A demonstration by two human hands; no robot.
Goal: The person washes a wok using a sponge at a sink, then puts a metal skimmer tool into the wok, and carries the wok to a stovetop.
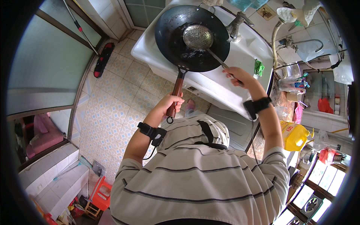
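My left hand (172,103) is closed around the brown wooden handle (177,87) of a dark wok (168,36). The wok sits over the left end of a white sink (244,59), close to the metal faucet (236,24). In my right hand (239,76) is the thin metal handle of a perforated skimmer (198,37). The skimmer's round head lies inside the wok, in front of its wet-looking bottom. A little water seems to show at the faucet's mouth, though it is too blurred to be sure.
A green cloth (259,67) lies on the sink's right side. A yellow jug (295,136) and a plastic cup with toothbrushes (289,83) stand along the right. To the left, a broom (104,60) leans by the glass door. An orange stool (100,194) is at lower left.
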